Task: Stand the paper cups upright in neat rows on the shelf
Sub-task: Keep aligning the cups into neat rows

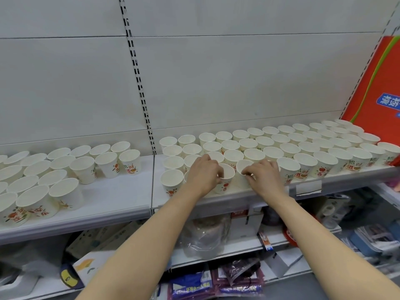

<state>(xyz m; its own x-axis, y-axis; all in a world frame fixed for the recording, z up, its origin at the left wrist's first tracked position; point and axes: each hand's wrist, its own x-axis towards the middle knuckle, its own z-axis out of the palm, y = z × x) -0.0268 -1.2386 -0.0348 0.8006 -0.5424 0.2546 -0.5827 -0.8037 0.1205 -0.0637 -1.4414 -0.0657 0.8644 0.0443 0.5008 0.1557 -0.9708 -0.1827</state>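
Your left hand (202,175) pinches the rim of one front-row paper cup (225,180) on the shelf (121,198), and your right hand (263,177) curls its fingertips over the rim of the neighbouring cup (243,169). Both stand upright among the rows. Expect them to be light, thin-walled and easily crushed or tipped, so hold gently by the stiff rolled rim.
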